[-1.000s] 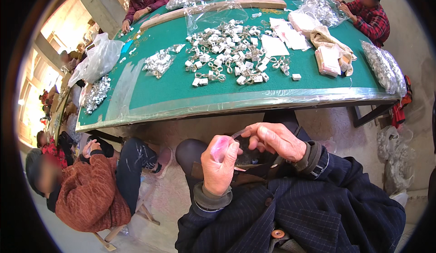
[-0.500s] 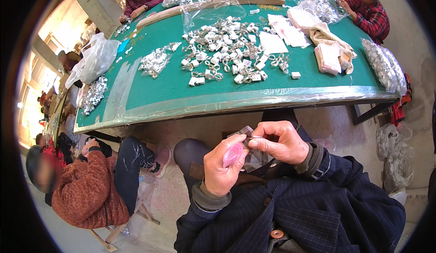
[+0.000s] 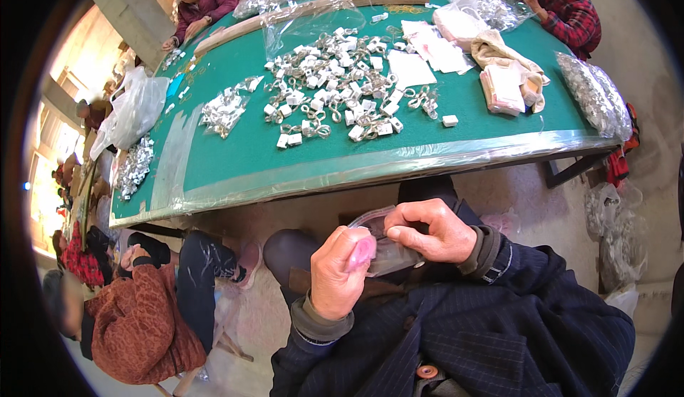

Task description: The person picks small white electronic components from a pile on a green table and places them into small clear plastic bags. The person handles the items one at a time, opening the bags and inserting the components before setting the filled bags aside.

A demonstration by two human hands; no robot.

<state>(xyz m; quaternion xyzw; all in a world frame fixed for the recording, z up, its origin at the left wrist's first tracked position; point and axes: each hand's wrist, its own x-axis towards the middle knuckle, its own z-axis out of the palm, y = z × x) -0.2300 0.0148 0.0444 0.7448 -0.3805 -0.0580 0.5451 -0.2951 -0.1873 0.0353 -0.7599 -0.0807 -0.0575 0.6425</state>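
Observation:
Above my lap, a clear plastic bag (image 3: 390, 253) hangs stretched between my two hands. My left hand (image 3: 333, 276) is closed, gripping the bag's left side. A soft pink thing (image 3: 362, 252) shows at its thumb side; I cannot tell exactly what it is. Thumb and fingertips of my right hand (image 3: 436, 234) are pinched together at the bag's upper right edge. Beyond my hands, on the green table (image 3: 235, 151), lies a big pile of small white blocks with metal rings (image 3: 335, 87).
A bagged batch of these pieces (image 3: 224, 112) lies left of the pile. White papers (image 3: 412, 69), a cloth (image 3: 509, 55) and a full bag (image 3: 595, 98) lie to the right. One co-worker (image 3: 146, 304) sits at my left; others are across the table.
The clear bag has spread out wider between my hands. My right hand has drawn slightly away from my left. The whole view has shifted a little.

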